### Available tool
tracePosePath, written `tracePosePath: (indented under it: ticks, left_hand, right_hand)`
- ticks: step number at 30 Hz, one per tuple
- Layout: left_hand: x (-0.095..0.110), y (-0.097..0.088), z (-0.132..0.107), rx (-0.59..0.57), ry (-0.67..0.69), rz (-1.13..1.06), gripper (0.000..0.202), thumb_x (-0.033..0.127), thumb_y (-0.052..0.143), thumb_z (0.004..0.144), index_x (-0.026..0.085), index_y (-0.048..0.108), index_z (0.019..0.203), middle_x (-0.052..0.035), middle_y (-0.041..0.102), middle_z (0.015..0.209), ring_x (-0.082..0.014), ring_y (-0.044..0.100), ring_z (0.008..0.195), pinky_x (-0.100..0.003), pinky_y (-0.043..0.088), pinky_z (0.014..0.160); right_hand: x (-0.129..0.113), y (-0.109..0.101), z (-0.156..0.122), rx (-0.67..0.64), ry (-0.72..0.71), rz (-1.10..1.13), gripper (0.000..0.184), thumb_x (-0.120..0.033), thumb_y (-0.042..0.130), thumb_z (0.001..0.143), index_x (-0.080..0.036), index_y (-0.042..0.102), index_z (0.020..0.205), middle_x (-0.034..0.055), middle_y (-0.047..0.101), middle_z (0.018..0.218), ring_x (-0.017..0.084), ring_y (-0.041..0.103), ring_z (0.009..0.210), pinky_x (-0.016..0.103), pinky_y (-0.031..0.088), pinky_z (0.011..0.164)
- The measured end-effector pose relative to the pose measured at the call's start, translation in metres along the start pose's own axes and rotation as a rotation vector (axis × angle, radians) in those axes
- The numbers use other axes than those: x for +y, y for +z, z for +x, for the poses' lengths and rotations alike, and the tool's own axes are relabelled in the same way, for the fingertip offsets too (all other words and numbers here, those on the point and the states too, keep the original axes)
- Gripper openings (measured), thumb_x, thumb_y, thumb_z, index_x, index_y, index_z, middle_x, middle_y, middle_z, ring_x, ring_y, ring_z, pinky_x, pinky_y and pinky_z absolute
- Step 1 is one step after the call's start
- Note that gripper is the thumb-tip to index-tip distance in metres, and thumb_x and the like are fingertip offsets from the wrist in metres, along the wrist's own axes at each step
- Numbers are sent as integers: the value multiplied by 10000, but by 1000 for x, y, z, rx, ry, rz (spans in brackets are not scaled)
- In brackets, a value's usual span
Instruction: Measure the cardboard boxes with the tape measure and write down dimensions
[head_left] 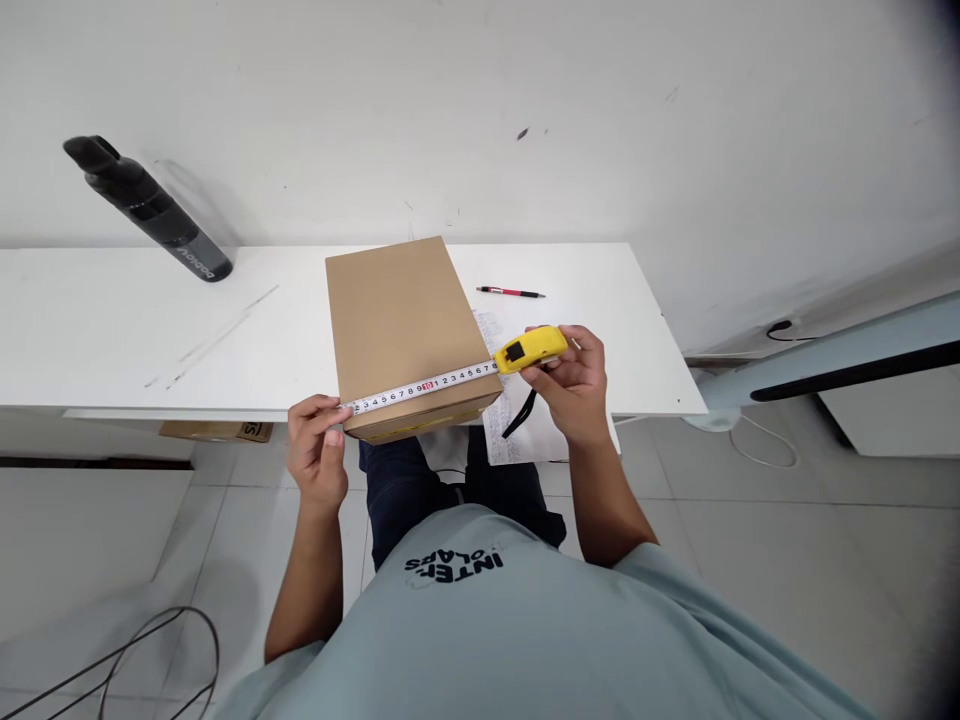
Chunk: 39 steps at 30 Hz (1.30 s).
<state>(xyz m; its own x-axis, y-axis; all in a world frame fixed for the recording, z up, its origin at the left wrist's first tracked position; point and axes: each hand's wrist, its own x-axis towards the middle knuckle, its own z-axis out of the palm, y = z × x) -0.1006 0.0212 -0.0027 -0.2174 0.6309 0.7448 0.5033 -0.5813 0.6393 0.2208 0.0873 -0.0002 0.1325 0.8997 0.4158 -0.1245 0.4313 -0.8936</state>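
Observation:
A brown cardboard box [401, 310] sits at the front edge of the white table. Across the near part of its top runs the pulled-out blade of a yellow tape measure [531, 349], its numbers facing up. My left hand [319, 450] pinches the blade's end at the box's left near corner. At the box's right side, my right hand [574, 388] is closed around the tape measure's yellow case. From the case hangs a black wrist strap [520, 415]. Beneath it, printed paper [517, 448] lies partly under the box and overhangs the table edge.
A red and black pen [511, 292] lies behind the paper. On the left of the white table [277, 350] stands a dark bottle [154, 210], close to the wall. Another cardboard box [217, 431] shows below the table edge. A thin wire frame [161, 650] is at the lower left.

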Motion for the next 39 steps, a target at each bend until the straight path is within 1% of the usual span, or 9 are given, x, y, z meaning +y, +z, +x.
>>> tracePosePath:
  ticks: [4, 8, 11, 16, 20, 25, 29, 33, 39]
  left_hand:
    - [2, 4, -4, 0, -15, 35, 273, 405, 535, 1052, 258, 765, 1064, -77, 688, 1172, -224, 657, 1110, -422, 530, 971]
    - [2, 2, -4, -21, 43, 85, 267, 404, 520, 1062, 266, 742, 1115, -76, 685, 1170, -225, 659, 1139, -428, 529, 973]
    - [2, -1, -2, -78, 101, 131, 245, 424, 604, 1024, 273, 700, 1192, -86, 667, 1235, -236, 652, 1180, -433, 536, 985]
    - [4, -4, -2, -157, 216, 323, 408, 268, 739, 936, 264, 589, 1315, -120, 648, 1393, -253, 637, 1297, -430, 531, 1033]
    - [6, -4, -2, -74, 319, 450, 371, 214, 797, 894, 255, 629, 1222, -88, 754, 1244, -219, 716, 1142, -396, 522, 980]
    - [10, -2, 5, 64, 347, 488, 156, 177, 737, 939, 242, 658, 1056, -33, 803, 1019, -183, 746, 930, -387, 507, 893]
    - [29, 6, 10, -12, 416, 409, 173, 168, 737, 938, 255, 657, 1064, -22, 802, 998, -175, 739, 878, -388, 525, 852]
    - [55, 23, 8, -97, 442, 348, 255, 274, 762, 939, 267, 614, 1147, 3, 801, 911, -175, 730, 844, -399, 550, 913]
    - [70, 51, 0, -186, 386, 307, 207, 363, 684, 994, 261, 621, 1164, -7, 774, 882, -182, 721, 826, -394, 498, 981]
  right_hand:
    - [0, 3, -3, 28, 16, 17, 601, -404, 912, 763, -388, 549, 1242, -4, 698, 1069, 174, 701, 928, 321, 596, 800]
    - [1, 4, -3, 43, 7, 24, 598, -384, 911, 766, -390, 554, 1245, -12, 691, 1038, 160, 678, 883, 297, 574, 750]
    - [0, 3, -3, 30, 6, 22, 589, -367, 905, 775, -396, 560, 1252, -17, 686, 1036, 150, 665, 862, 287, 563, 731]
    - [-2, 3, -4, 32, -14, -39, 576, -399, 880, 800, -395, 543, 1267, -11, 673, 1067, 163, 666, 881, 315, 578, 750]
    - [-7, 5, -5, 19, -24, -91, 556, -396, 856, 828, -389, 537, 1285, -1, 670, 1104, 175, 678, 912, 327, 588, 762]
    - [-17, 12, -3, -21, -10, -80, 548, -337, 868, 818, -371, 570, 1277, 3, 700, 1131, 166, 679, 921, 303, 570, 734]
    - [-28, 29, -5, -99, -35, -40, 586, -299, 879, 808, -356, 571, 1303, 14, 728, 1156, 158, 664, 878, 290, 541, 679]
    - [-41, 43, -19, -239, -40, 26, 724, -298, 929, 748, -356, 566, 1372, 13, 747, 1104, 167, 676, 872, 291, 560, 677]
    - [-51, 41, -36, -325, 124, -5, 575, -331, 893, 792, -327, 681, 1326, 50, 753, 1158, 205, 712, 963, 328, 617, 756]
